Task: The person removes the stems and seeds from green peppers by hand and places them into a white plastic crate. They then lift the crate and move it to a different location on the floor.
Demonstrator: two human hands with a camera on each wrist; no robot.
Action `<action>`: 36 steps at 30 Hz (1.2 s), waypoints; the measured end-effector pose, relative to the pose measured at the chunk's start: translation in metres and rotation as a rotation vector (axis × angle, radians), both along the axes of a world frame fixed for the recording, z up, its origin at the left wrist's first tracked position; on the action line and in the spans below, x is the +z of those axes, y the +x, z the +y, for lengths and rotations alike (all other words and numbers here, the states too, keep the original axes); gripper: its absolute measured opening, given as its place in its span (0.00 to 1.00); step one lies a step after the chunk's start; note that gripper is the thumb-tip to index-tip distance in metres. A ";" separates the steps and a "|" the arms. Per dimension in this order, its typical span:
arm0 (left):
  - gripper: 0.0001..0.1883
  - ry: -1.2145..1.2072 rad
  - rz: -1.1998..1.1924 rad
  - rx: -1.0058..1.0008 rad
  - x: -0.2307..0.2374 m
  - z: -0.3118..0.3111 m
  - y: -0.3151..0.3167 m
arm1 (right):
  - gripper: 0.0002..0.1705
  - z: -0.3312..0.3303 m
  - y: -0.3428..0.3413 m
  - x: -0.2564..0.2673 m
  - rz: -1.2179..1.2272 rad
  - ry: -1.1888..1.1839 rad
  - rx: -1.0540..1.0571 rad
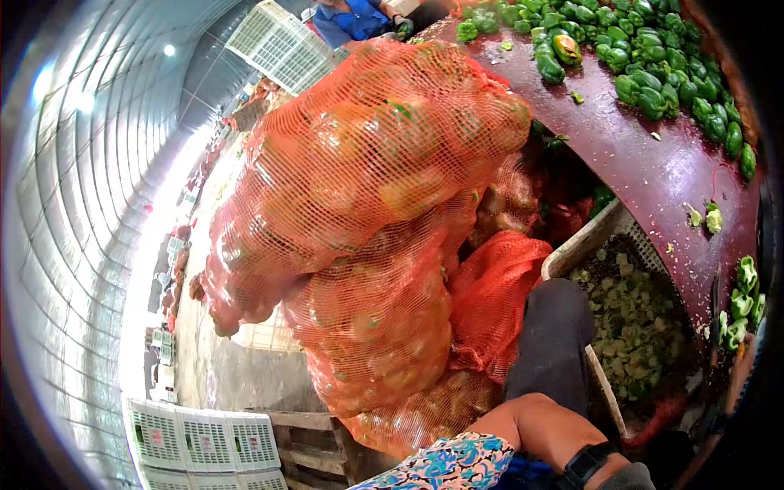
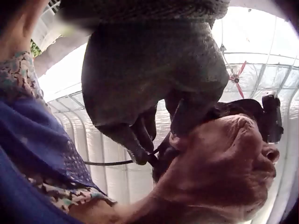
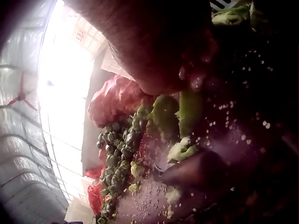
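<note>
In the left wrist view my left hand (image 2: 149,79), in a dark grey glove, is raised beside a head. Its curled fingers (image 2: 135,149) grip a thin black cable (image 2: 110,164) near the ear. The head view shows only the glove's edge (image 1: 633,477) beyond a black wristband (image 1: 585,464). My right hand (image 3: 154,42) is dark and blurred in the right wrist view, above green pepper pieces (image 3: 165,113); its fingers cannot be made out. Below them a dark brown shape (image 3: 194,172) lies across the purple tabletop (image 3: 140,198), beside a pale pepper scrap (image 3: 181,150).
Red mesh sacks (image 1: 367,163) are stacked beside my leg (image 1: 551,335). A crate of scraps (image 1: 600,229) sits by the purple table (image 1: 653,175), which bears whole green peppers (image 1: 649,86). Someone in blue (image 1: 351,20) is behind. White crates (image 1: 204,441) stand lower left.
</note>
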State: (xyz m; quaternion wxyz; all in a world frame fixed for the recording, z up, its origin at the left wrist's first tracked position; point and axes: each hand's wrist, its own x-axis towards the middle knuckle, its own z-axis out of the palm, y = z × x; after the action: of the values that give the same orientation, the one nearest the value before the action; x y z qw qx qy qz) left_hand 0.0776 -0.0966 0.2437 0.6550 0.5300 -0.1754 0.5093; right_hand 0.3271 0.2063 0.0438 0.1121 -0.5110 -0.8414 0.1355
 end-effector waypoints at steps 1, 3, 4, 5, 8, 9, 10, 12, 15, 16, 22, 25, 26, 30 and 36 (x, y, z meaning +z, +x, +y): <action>0.17 -0.005 0.002 0.007 -0.001 0.001 0.000 | 0.25 -0.014 -0.019 0.021 -0.007 -0.025 0.016; 0.17 -0.006 -0.009 0.014 -0.002 0.004 0.001 | 0.25 -0.010 -0.011 0.015 -0.005 0.036 0.027; 0.17 -0.003 -0.014 0.012 -0.001 0.006 0.000 | 0.25 -0.010 -0.009 0.012 0.001 0.057 0.020; 0.17 -0.006 -0.015 0.012 -0.001 0.007 0.001 | 0.25 -0.010 -0.009 0.007 0.014 0.073 0.013; 0.17 -0.018 -0.015 0.011 -0.007 0.010 0.001 | 0.26 -0.005 -0.002 0.000 -0.006 0.109 0.070; 0.17 -0.020 -0.014 0.011 -0.009 0.012 0.002 | 0.26 -0.005 -0.002 -0.001 -0.010 0.067 0.064; 0.17 -0.028 -0.016 0.012 -0.013 0.014 0.002 | 0.26 -0.005 -0.007 0.002 -0.014 0.027 0.058; 0.17 -0.042 -0.018 0.008 -0.019 0.022 0.003 | 0.28 0.012 0.008 -0.005 -0.026 0.007 -0.017; 0.17 -0.132 -0.009 0.016 -0.048 0.045 0.004 | 0.29 0.072 0.048 -0.084 0.231 -0.021 -0.212; 0.17 -0.160 -0.004 0.014 -0.058 0.052 0.005 | 0.27 0.079 0.049 -0.103 0.493 -0.071 -0.270; 0.09 -0.914 0.186 0.526 -0.248 0.110 -0.005 | 0.37 0.148 0.085 -0.150 0.225 -0.090 -0.115; 0.07 -1.058 0.001 0.444 -0.278 0.113 -0.014 | 0.32 0.120 0.059 -0.107 -0.056 -0.088 -0.112; 0.06 -1.136 0.050 0.499 -0.281 0.119 -0.012 | 0.30 0.123 0.061 -0.103 -0.293 0.066 0.000; 0.08 -1.103 -0.038 0.338 -0.289 0.131 -0.020 | 0.34 0.141 0.091 -0.131 -0.347 0.342 0.195; 0.08 -1.249 0.070 0.445 -0.265 0.135 -0.035 | 0.37 0.164 0.102 -0.109 -0.376 0.192 0.169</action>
State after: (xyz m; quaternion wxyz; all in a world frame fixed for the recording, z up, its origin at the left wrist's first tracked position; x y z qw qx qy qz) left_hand 0.0428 0.0382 -0.0211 0.7235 0.0906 0.2878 0.6209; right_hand 0.4289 0.3704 -0.0653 -0.0106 -0.4418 -0.8964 -0.0338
